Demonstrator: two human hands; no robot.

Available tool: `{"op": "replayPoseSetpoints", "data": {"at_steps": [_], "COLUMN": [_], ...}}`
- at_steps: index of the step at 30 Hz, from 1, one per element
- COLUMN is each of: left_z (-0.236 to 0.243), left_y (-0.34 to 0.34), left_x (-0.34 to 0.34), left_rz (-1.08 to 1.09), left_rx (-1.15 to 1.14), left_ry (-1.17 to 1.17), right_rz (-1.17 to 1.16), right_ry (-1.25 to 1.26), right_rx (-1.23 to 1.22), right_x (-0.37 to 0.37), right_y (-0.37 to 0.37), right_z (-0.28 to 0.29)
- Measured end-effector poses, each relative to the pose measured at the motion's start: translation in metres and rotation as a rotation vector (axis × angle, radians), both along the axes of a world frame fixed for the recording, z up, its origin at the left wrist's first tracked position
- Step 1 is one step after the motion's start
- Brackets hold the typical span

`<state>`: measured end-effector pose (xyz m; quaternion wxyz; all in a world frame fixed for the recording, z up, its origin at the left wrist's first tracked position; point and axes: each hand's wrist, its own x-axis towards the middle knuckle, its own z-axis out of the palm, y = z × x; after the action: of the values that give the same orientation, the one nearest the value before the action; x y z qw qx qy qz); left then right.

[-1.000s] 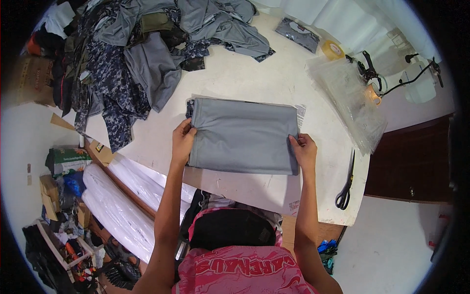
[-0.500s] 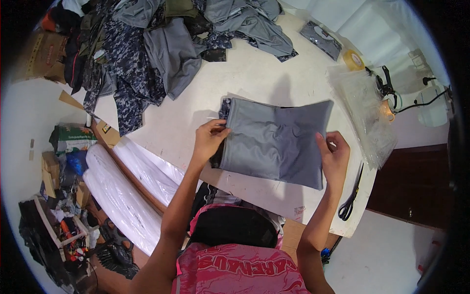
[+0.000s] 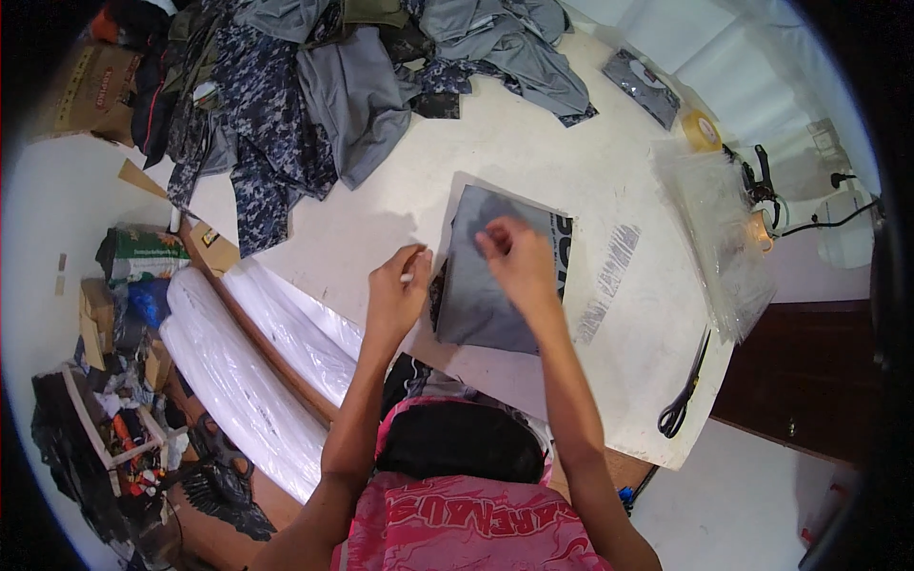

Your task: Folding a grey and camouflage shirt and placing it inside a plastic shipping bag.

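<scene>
A grey garment (image 3: 476,276), folded into a narrow rectangle, lies on the pale work table. Dark printing shows along its right side, and a strip of dark camouflage cloth peeks out at its left edge. My left hand (image 3: 398,285) hovers just left of the garment with its fingers curled in. A small whitish spot shows at its fingertips; whether it is a nail or a held thing I cannot tell. Over the garment's upper right part is my right hand (image 3: 519,255), fingers bent toward the thumb, with no cloth visible between them.
Grey and camouflage garments (image 3: 286,124) are heaped at the far left. Clear plastic bags (image 3: 714,238), yellow tape (image 3: 701,131) and a packed garment (image 3: 642,88) lie along the right side. Black scissors (image 3: 681,395) rest near the right edge. Wrapped white rolls (image 3: 238,381) stand below left.
The garment's right part has been folded over to the left, so it is narrower and its printing shows. My right hand has moved left across it; my left hand has come off its edge.
</scene>
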<state>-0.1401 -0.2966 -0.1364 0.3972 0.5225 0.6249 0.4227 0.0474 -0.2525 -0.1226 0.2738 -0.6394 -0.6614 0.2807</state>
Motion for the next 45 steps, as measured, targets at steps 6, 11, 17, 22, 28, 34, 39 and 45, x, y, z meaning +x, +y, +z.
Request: {"op": "replayPoseSetpoints", "data": {"at_steps": [6,11,17,22,28,34,39,45], "left_z": [0.008,-0.014,0.020,0.069,-0.024,-0.031,-0.021,-0.038], "left_y": [-0.046,-0.055,-0.023,-0.015,-0.040,-0.069,-0.066,-0.063], "left_x": [0.028,0.037,0.019,0.023,0.018,0.014,0.019,0.010], "left_rz": [-0.179,-0.160,-0.149,-0.177,-0.356,-0.184,-0.194,-0.149], "left_rx": [-0.165,0.070,0.346,0.688,0.455,0.247,0.203,0.272], "left_ry": [0.746,0.726,0.245,0.331,0.516,0.248,0.259,0.297], "right_rz": [0.347,0.595,0.318,0.162,0.095,-0.089,-0.082,0.018], "right_ry": [0.061,-0.061,0.284,0.081,-0.159,0.059,0.074,-0.037], "right_rx": [-0.034,-0.305,-0.096,0.589,0.391,0.286,0.351,0.380], "right_x": [0.035,0.046,0.112,0.141,0.132,0.134,0.119,0.120], "right_y": [0.095,0.107,0.037,-0.050,-0.118,-0.140,-0.135,-0.125], "right_z": [-0.038,-0.017,0.061,0.081,-0.035,-0.035,-0.033,-0.040]}}
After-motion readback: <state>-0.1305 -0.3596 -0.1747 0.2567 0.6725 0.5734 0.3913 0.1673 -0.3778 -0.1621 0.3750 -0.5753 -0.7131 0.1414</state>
